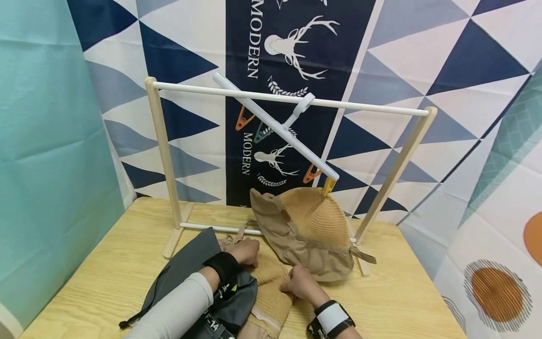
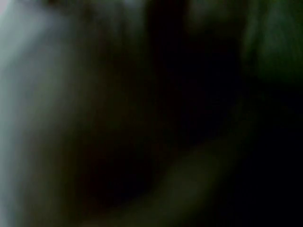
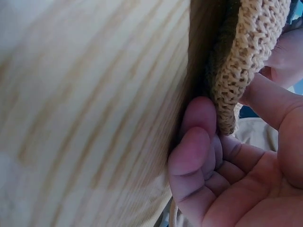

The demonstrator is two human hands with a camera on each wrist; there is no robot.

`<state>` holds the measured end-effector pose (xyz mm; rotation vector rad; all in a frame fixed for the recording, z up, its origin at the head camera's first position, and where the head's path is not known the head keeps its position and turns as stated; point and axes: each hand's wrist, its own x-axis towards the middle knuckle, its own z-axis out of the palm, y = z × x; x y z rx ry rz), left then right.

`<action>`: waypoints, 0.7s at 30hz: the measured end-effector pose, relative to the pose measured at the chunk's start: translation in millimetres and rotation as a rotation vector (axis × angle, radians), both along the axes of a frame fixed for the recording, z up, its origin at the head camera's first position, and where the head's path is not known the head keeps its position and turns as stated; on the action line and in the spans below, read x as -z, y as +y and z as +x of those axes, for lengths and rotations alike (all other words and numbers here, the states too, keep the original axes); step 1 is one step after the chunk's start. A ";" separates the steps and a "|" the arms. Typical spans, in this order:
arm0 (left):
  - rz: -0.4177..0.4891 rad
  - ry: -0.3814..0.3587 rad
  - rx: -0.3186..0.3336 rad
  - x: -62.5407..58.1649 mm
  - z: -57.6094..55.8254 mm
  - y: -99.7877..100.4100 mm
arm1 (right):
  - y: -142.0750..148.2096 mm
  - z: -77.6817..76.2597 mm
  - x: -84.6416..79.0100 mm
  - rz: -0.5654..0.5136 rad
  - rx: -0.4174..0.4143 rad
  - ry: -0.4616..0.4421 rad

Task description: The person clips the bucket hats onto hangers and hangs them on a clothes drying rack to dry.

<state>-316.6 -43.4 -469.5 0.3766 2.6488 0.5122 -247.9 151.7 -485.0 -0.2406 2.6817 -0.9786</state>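
Observation:
A tan knit sun hat (image 1: 271, 282) with beige fabric lies on the table between the two hands. At its right edge, my right hand (image 1: 301, 283) pinches the knit; the right wrist view shows thumb and curled fingers around the ribbed rim (image 3: 246, 56). My left hand (image 1: 247, 252) grips the hat's far left side, its fingertips partly hidden. Just beyond, a similar sun hat (image 1: 317, 216) hangs by a yellow clip (image 1: 328, 185) from the low end of a tilted white hanger (image 1: 271, 122). The left wrist view is dark and blurred.
The hanger hooks over the white bar (image 1: 190, 88) of a wooden rack (image 1: 167, 155). Other clips, orange (image 1: 243, 120) and green (image 1: 260, 134), dangle from it. A dark grey hat (image 1: 178, 268) lies under the left forearm. Patterned cloth (image 1: 186, 47) backs the table (image 1: 106, 273).

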 end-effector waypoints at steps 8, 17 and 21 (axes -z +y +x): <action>0.040 0.031 0.014 -0.5 1.6 -0.6 | 4.3 1.3 0.7 -0.024 0.007 -0.021; 0.127 0.052 0.007 -0.1 7.1 -2.8 | 7.6 4.3 0.2 -0.009 -0.017 -0.007; 0.111 0.044 -0.005 -0.3 6.3 -4.7 | 6.4 3.0 1.7 0.009 -0.044 0.048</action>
